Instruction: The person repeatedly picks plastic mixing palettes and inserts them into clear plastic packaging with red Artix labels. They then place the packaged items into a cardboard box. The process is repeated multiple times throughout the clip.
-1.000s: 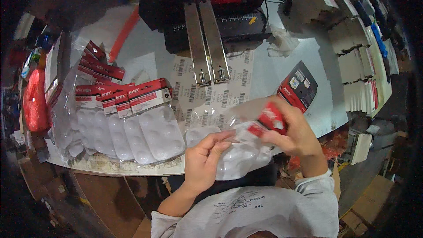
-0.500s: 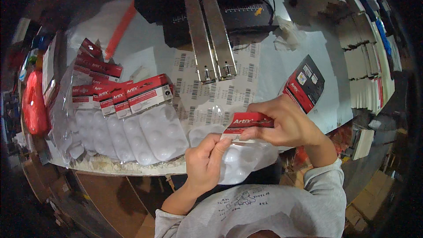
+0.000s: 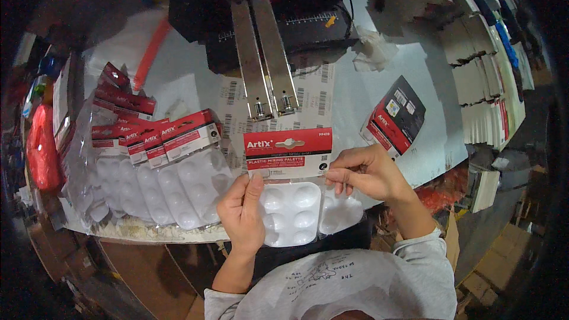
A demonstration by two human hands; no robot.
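A white plastic mixing palette (image 3: 291, 214) with round wells hangs in a clear bag below a red, black and white header card (image 3: 288, 153). My left hand (image 3: 242, 210) pinches the card's lower left corner, thumb on top. At its lower right corner, my right hand (image 3: 368, 173) has thumb and fingers closed on the card's edge. The card faces up and lies flat and open. Another white palette (image 3: 340, 213) shows partly beneath my right hand, at the table's near edge.
Several bagged palettes (image 3: 195, 186) with red header cards (image 3: 188, 133) overlap at left. A stack of header cards (image 3: 396, 117) lies at right. Ahead, a black machine (image 3: 296, 29) reaches out with two metal arms (image 3: 261, 65) over barcode sheets (image 3: 308, 98). Paper stacks (image 3: 477, 77) line the right side.
The card, earlier pinched and tilted between both hands, is now spread flat facing up. My right hand has moved down to its lower right corner, and my left hand has shifted left.
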